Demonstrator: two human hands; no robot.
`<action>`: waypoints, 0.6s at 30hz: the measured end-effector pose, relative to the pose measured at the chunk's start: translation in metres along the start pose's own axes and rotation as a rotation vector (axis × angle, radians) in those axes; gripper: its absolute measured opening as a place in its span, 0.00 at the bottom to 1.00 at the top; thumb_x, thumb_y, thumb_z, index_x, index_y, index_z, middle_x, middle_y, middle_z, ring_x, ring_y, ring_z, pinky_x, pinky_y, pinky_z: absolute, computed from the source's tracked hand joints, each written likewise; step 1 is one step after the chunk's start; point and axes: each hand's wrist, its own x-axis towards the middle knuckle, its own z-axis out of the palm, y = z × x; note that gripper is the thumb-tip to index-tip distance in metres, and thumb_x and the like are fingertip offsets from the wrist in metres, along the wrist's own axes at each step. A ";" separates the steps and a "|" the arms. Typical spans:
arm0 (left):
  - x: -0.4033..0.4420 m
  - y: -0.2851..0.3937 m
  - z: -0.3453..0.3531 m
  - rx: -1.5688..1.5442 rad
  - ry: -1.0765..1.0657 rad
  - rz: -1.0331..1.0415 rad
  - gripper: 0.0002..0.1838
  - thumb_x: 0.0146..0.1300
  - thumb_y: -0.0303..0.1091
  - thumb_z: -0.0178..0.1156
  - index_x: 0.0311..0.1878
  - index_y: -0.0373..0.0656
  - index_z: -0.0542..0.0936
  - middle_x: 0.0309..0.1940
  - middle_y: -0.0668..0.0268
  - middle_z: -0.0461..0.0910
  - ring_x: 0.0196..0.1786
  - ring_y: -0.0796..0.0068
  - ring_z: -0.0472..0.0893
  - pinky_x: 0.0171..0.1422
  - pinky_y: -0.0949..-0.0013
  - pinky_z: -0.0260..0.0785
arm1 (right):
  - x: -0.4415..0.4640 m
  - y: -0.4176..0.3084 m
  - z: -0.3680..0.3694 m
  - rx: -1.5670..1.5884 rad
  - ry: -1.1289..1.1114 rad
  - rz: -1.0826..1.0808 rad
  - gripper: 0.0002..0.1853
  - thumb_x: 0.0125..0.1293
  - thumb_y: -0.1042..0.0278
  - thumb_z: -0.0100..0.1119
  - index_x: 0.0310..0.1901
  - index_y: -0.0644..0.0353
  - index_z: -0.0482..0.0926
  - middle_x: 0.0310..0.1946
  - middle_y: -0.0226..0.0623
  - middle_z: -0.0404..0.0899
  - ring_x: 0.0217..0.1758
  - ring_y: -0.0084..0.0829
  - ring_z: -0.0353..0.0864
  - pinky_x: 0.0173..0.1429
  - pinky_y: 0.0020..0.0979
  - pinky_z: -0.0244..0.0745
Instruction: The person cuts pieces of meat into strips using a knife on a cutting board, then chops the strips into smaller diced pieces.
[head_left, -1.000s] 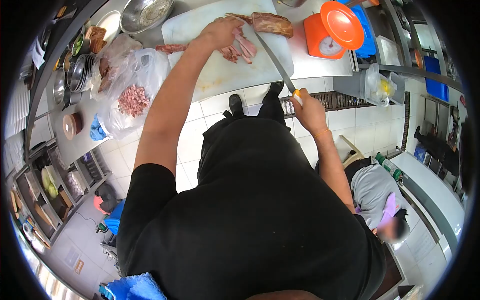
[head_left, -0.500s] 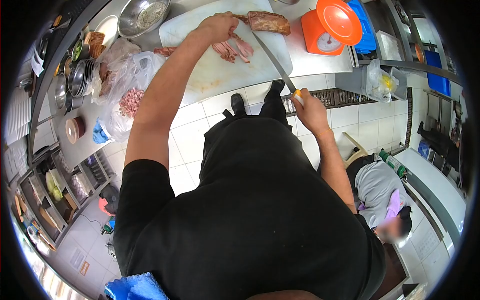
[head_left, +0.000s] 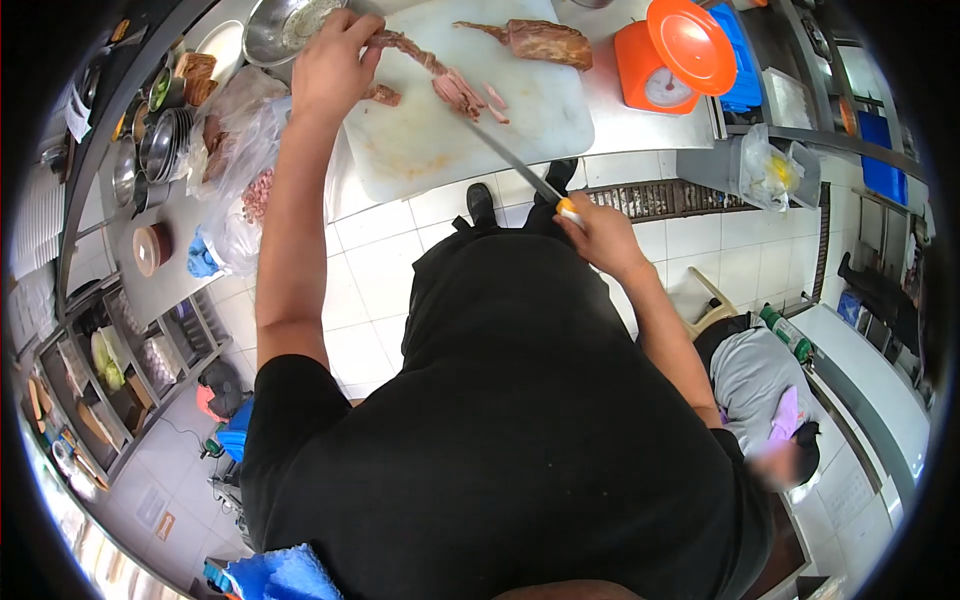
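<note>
Scale [head_left: 655, 88] and bowl [head_left: 272, 32] flank the board [head_left: 405, 160]; left grip [head_left: 335, 65] pinches meat strip [head_left: 418, 53], right grip [head_left: 602, 237] encircles knife [head_left: 515, 162].

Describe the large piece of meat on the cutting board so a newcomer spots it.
Find the white cutting board on the steel counter. At its far right, near the orange scale, lies the large piece of meat: brown, much thicker than the pink strips by the knife.

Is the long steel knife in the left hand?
No, the right hand grips the knife by its yellow-and-white handle, while the left hand holds a reddish-brown strip of meat.
</note>
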 end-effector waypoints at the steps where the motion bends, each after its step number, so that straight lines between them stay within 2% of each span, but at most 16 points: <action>1: -0.009 0.000 0.001 -0.013 0.011 -0.015 0.14 0.64 0.35 0.70 0.53 0.55 0.87 0.50 0.68 0.84 0.49 0.57 0.88 0.52 0.53 0.82 | 0.007 0.001 0.007 -0.028 -0.017 -0.019 0.17 0.77 0.53 0.65 0.50 0.59 0.76 0.31 0.54 0.85 0.38 0.61 0.86 0.43 0.58 0.78; 3: -0.029 0.003 0.007 -0.053 0.020 -0.028 0.14 0.63 0.35 0.71 0.53 0.56 0.87 0.49 0.67 0.84 0.49 0.57 0.88 0.51 0.53 0.82 | 0.019 -0.004 0.012 0.001 -0.040 -0.041 0.17 0.78 0.52 0.63 0.51 0.59 0.76 0.32 0.55 0.85 0.39 0.62 0.86 0.44 0.59 0.77; 8: -0.071 0.028 0.057 -0.231 -0.041 -0.038 0.16 0.60 0.34 0.73 0.53 0.54 0.87 0.47 0.66 0.84 0.48 0.58 0.87 0.52 0.53 0.82 | 0.039 0.000 0.012 0.057 -0.015 0.034 0.20 0.78 0.51 0.61 0.54 0.62 0.77 0.34 0.60 0.86 0.41 0.65 0.86 0.47 0.60 0.78; 11: -0.082 0.047 0.078 -0.229 -0.034 -0.052 0.16 0.61 0.34 0.73 0.52 0.54 0.87 0.47 0.67 0.83 0.48 0.58 0.87 0.53 0.53 0.81 | 0.042 0.002 0.002 0.034 0.002 0.104 0.21 0.78 0.51 0.61 0.55 0.64 0.77 0.35 0.62 0.87 0.42 0.66 0.87 0.49 0.61 0.79; 14: -0.086 0.053 0.100 -0.239 -0.037 -0.050 0.16 0.61 0.33 0.72 0.54 0.53 0.86 0.49 0.67 0.82 0.50 0.56 0.85 0.55 0.52 0.81 | 0.043 0.002 -0.007 0.003 0.026 0.114 0.23 0.79 0.49 0.61 0.54 0.66 0.77 0.36 0.64 0.86 0.43 0.68 0.86 0.48 0.59 0.78; 18: -0.095 0.042 0.108 -0.246 -0.193 -0.008 0.20 0.62 0.31 0.70 0.58 0.52 0.84 0.58 0.64 0.80 0.58 0.53 0.83 0.61 0.51 0.80 | 0.044 0.010 -0.006 -0.084 0.042 0.114 0.22 0.78 0.50 0.62 0.54 0.65 0.76 0.33 0.61 0.86 0.40 0.65 0.87 0.45 0.60 0.80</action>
